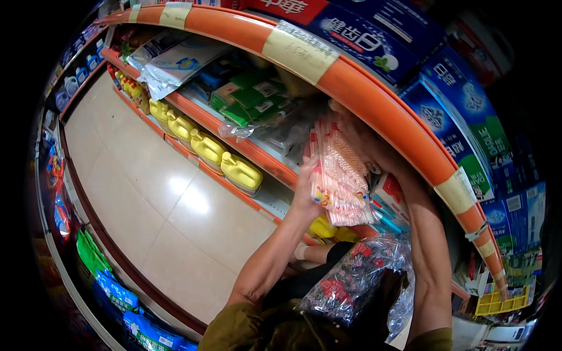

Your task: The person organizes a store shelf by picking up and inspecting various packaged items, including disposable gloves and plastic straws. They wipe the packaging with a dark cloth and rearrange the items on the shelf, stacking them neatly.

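Observation:
A stack of clear packets of what look like pink-and-white bendy drinking straws (pixel 342 175) is held in front of the middle shelf. My left hand (pixel 309 186) grips the stack along its left side, with the fingers partly hidden by it. At the far right side of the stack, in shadow under the upper shelf, my right hand (pixel 366 138) is against the packets; its fingers are mostly hidden. A large crinkled clear plastic bag with red printing (pixel 351 281) lies over my lap, below the packets.
An orange shelf edge (pixel 360 92) curves close above my right arm, with toothpaste boxes (pixel 355 35) on top. Green packs (pixel 254 98) lie on the middle shelf (pixel 246 140). Yellow jugs (pixel 239 169) line the bottom shelf. Tiled floor (pixel 145 197) separates this from shelves with bagged goods (pixel 114 289).

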Action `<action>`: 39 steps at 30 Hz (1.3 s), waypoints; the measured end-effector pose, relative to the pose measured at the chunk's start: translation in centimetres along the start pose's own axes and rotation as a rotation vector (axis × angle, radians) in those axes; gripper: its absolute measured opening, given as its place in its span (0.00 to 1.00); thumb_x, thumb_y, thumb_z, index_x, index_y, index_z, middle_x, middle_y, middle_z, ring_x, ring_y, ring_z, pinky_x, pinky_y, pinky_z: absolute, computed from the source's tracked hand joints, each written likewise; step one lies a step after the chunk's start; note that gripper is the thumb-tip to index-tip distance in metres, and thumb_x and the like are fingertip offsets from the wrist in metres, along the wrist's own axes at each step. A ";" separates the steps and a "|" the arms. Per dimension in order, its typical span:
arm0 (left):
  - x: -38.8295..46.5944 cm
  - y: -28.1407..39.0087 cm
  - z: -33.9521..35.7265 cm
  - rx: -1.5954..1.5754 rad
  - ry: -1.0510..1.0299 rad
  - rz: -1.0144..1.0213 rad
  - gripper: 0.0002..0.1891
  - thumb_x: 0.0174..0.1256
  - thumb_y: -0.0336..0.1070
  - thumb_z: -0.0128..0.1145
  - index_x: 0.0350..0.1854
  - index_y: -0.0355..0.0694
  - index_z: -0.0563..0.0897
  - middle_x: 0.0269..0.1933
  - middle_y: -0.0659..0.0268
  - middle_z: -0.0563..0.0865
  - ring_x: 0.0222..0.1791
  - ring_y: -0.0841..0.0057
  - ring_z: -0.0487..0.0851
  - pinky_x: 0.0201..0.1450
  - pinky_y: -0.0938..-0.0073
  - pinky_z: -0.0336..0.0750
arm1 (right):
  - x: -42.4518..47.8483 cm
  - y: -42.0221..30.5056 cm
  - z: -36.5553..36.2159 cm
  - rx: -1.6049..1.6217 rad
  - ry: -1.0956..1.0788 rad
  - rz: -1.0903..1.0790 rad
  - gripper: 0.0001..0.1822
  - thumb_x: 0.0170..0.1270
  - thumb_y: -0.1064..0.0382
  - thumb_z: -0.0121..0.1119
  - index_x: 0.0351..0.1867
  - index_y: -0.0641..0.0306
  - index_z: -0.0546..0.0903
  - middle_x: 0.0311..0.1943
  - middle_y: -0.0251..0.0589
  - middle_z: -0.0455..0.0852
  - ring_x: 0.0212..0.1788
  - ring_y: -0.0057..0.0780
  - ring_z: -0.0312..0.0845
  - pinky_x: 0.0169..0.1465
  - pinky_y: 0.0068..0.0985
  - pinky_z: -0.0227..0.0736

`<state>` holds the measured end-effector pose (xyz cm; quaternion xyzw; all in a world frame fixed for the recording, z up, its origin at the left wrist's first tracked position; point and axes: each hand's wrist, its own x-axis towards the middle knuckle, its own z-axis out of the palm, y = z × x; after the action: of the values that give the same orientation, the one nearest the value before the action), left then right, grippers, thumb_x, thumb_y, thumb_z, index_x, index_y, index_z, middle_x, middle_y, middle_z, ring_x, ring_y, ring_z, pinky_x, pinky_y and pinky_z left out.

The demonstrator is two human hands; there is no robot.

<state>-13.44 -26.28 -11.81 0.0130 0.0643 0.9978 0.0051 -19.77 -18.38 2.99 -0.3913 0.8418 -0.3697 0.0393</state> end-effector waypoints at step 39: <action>-5.6 -29.5 11.6 0.594 -0.564 -1.029 0.32 0.53 0.34 0.50 0.63 0.38 0.58 0.60 0.53 0.64 0.62 0.68 0.62 0.65 0.70 0.55 | -45.1 6.1 -6.0 -0.158 1.332 0.644 0.30 0.64 0.60 0.46 0.62 0.74 0.53 0.60 0.56 0.60 0.63 0.42 0.55 0.63 0.30 0.51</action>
<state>-7.24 4.44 -4.21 0.2425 0.3314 0.7660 0.4946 5.40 18.72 -6.69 0.1801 0.7845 -0.4372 -0.4013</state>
